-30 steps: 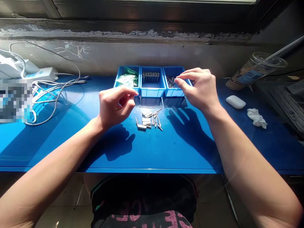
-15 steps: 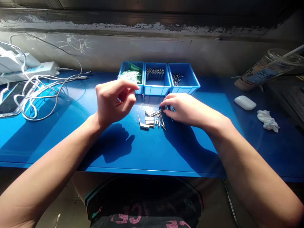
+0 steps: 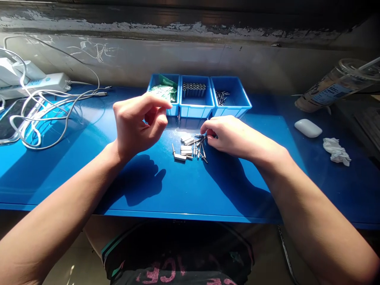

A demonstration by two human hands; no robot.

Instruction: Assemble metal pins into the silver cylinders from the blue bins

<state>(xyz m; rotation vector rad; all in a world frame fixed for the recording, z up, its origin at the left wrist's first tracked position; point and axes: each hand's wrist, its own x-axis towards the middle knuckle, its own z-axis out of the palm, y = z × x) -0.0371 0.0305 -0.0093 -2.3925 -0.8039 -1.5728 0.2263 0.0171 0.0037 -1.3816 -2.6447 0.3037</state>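
Observation:
My left hand (image 3: 139, 120) hovers over the blue table, left of a small pile of metal parts. Its fingers are loosely curled, with a gap between thumb and forefinger and nothing visible between them. My right hand (image 3: 224, 132) is at the right edge of the pile, thumb and fingers closed at the end of a thin pop rivet (image 3: 200, 136); the fingertips are partly hidden. In the pile lie short silver metal blocks (image 3: 186, 150) and several loose rivets (image 3: 203, 150) with thin stems.
Behind the hands stand three blue bins: the left bin (image 3: 172, 109) with green-and-white packets, the middle bin (image 3: 196, 112) with upright metal tubes, the right bin (image 3: 242, 103) with dark rivets. Cables (image 3: 38, 118) lie left; a cup (image 3: 323, 91), white case (image 3: 308, 128) and crumpled tissue (image 3: 336, 151) are right.
My right hand's fingers have drawn together at the pile's edge. My left hand has shifted slightly left and up, its thumb and forefinger a little farther apart.

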